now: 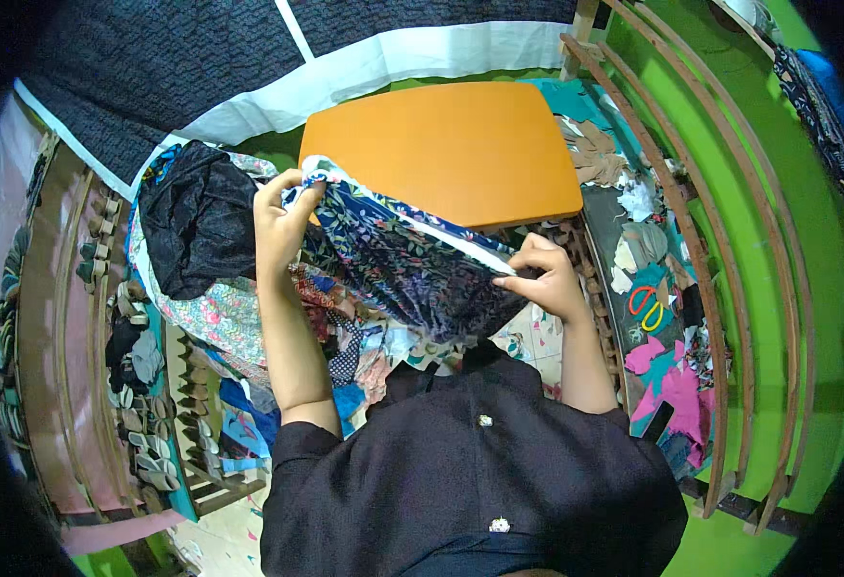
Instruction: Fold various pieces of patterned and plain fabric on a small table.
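"How do the grips stand on your feed?"

"I have the left grip [282,216] pinched on one end of a dark blue floral cloth [383,255], and the right grip [549,277] pinching farther along its white-lined edge. The cloth hangs slanted between them, overlapping the near edge of the orange tabletop [441,135] in my view."

"What could go wrong?"

"Slipping, I'd say. Each grip has only a narrow bit of edge, so a hard pull could free one end and drop it toward the loose scraps [345,346] below. I'd also watch the crumpled black cloth [196,212] just left of the left grip; it could get caught up. The red-and-yellow-handled scissors [648,308] lie well apart, right of the right grip, so I rate them a smaller risk."

"Any labels or brands?"

"None I can read; on the cloth I make out only leaves and flowers."
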The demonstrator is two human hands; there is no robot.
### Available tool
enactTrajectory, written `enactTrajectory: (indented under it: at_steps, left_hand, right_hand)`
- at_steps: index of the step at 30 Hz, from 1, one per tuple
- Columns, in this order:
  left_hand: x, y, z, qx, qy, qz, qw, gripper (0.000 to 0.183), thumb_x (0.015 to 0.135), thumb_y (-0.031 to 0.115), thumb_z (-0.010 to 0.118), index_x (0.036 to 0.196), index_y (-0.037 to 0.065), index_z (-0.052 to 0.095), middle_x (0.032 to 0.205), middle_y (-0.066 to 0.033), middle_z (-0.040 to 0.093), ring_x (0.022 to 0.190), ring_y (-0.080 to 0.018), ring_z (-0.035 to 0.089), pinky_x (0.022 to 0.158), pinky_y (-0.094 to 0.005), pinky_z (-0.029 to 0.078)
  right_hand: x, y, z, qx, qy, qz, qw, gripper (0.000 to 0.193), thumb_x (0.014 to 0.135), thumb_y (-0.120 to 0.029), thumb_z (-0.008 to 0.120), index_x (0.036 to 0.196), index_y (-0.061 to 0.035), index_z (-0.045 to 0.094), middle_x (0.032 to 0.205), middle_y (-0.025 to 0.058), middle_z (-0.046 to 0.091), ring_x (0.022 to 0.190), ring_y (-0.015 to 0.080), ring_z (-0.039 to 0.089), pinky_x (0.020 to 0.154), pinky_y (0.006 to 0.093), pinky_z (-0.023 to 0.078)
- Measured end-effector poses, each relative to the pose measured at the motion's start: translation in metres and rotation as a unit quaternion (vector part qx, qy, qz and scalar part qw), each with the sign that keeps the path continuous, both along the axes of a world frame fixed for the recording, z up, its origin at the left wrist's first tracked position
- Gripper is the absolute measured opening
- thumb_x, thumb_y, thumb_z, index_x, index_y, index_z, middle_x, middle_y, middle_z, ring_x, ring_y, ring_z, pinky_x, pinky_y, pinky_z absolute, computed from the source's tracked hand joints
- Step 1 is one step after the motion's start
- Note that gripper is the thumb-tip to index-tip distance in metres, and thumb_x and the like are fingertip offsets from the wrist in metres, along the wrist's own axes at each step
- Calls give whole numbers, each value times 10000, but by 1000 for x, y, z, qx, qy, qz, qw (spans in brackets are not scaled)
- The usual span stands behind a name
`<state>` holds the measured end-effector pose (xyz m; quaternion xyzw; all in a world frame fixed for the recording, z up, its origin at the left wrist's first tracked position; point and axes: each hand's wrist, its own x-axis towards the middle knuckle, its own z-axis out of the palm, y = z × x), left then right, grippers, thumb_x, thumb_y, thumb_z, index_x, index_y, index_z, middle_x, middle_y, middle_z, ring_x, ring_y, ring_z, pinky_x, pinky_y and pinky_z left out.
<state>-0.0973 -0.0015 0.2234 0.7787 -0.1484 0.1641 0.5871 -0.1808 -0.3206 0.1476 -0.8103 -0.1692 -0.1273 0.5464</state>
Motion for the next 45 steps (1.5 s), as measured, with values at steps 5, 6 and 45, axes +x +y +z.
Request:
enactTrajectory:
  at_steps: [5, 6, 45]
  left_hand:
    - [0, 15, -19, 28, -12, -3, 1000, 88, 777, 79, 610, 762, -7, 598, 654, 31, 531, 591, -21, 437, 525, -181, 337]
    - [-3, 14, -16, -14, 11, 21, 1000, 83, 782, 76, 604, 765, -4, 595, 654, 32, 528, 593, -25, 434, 531, -186, 339]
    - [-18, -50, -78, 24, 143, -104, 984, 466, 625, 166, 758, 1012, -3, 562, 837, -49, 596, 751, -108, 551, 680, -233, 447]
  right_hand:
    - [-1, -5, 14, -46, -14, -51, 998, 146, 606, -60, 692, 713, -9, 606, 680, 77, 506, 664, 192, 508, 597, 290, 385]
    - [2, -3, 9, -114, 7, -8, 993, 153, 619, -86, 677, 726, -5, 603, 696, 92, 511, 682, 221, 518, 612, 308, 398]
    - [46, 50, 7, 47, -53, 9, 997, 132, 813, -42, 492, 916, -6, 567, 817, 110, 575, 731, 201, 556, 658, 270, 426]
